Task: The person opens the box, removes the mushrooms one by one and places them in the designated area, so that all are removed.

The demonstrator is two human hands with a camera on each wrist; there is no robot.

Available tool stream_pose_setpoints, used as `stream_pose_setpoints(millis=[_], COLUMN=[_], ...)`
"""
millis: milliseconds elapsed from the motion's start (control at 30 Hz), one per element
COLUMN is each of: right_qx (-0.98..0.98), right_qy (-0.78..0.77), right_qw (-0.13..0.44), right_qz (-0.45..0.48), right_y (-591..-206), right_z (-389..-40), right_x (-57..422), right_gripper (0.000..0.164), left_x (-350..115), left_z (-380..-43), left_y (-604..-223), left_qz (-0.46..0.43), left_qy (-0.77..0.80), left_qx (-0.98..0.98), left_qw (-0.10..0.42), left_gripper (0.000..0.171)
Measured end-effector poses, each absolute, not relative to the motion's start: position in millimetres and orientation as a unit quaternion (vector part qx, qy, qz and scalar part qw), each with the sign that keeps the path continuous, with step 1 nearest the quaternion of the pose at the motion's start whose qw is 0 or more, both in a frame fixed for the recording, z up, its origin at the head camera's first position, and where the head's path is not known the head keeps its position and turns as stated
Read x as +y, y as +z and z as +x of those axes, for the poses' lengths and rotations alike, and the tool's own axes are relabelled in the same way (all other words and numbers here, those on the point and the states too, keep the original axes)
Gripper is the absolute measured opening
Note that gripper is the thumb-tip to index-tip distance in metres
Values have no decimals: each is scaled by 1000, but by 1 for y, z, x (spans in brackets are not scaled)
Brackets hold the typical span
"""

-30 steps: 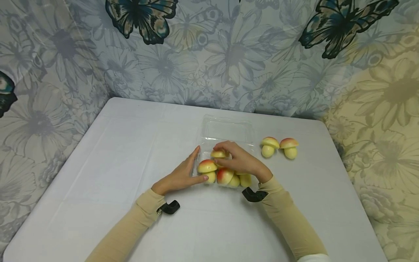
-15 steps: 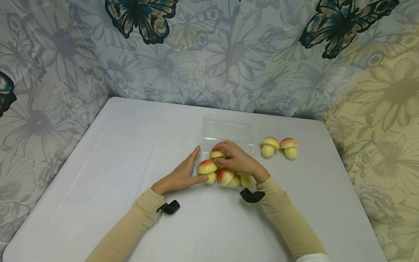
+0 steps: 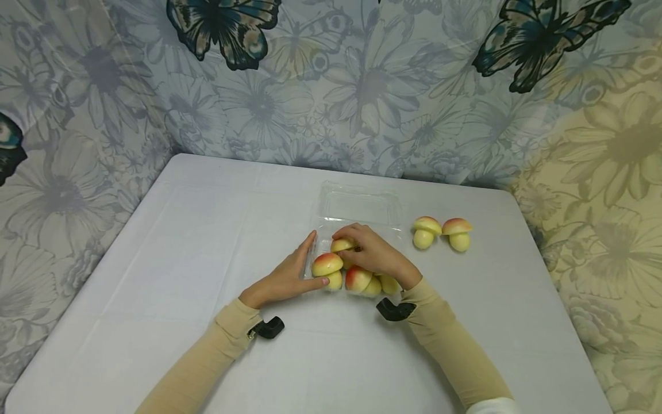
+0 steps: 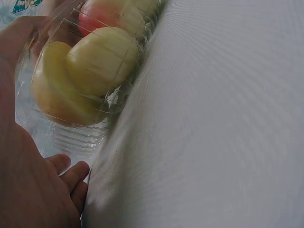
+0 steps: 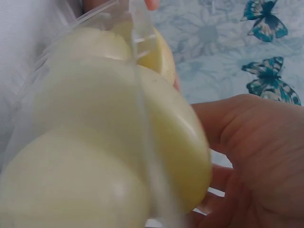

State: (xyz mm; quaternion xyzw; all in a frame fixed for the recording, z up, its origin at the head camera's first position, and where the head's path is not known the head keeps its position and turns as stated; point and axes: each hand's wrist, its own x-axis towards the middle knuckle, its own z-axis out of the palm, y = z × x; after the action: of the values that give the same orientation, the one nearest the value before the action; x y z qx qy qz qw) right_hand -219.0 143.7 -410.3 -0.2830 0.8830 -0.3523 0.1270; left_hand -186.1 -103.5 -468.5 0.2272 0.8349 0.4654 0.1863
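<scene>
In the head view, my right hand (image 3: 376, 250) pinches a yellow toy mushroom (image 3: 340, 245) with a reddish-tinged cap, inside the back part of a clear plastic container (image 3: 314, 237). Its stem is mostly hidden by the fingers. My left hand (image 3: 283, 277) lies along the container's left side, fingers straight, with its thumb reaching over the front left corner beside another mushroom (image 3: 327, 264). A further mushroom (image 3: 359, 279) lies on its side at the front, and a yellow piece beside it is partly hidden by my right wrist. Through the container wall, the left wrist view shows a mushroom (image 4: 102, 61) close up.
The container's hinged lid (image 3: 359, 206) lies open toward the back of the table. Two more mushrooms, one (image 3: 426, 231) beside the other (image 3: 457, 233), rest right of the container. A white cloth covers the table (image 3: 217, 224), and patterned fabric walls (image 3: 331, 103) stand behind it.
My right hand has shifted slightly left with the pinched mushroom. The front mushrooms have moved a little to the right. The left hand has stayed in place.
</scene>
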Motion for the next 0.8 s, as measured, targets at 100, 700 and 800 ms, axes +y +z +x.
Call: stream_pose_setpoints(millis=[100,700,800], right_qx=[887,885,883], right_qy=[-347,-364,-373], right_qw=[115,81,79], right_qz=[-283,-279,-273], right_y=[-410,-410,-409], right_z=[-218,-216,-215], right_x=[143,146,146], right_gripper=[36,34,35], left_x=[-103,-101,-101], left_z=[-186,-187,-187], left_y=[-469,-470,-470], left_qz=[227,232,234], left_qy=[465,466,467], left_qx=[835,834,833], left_qw=[188,184,184], left_gripper=[112,112,112])
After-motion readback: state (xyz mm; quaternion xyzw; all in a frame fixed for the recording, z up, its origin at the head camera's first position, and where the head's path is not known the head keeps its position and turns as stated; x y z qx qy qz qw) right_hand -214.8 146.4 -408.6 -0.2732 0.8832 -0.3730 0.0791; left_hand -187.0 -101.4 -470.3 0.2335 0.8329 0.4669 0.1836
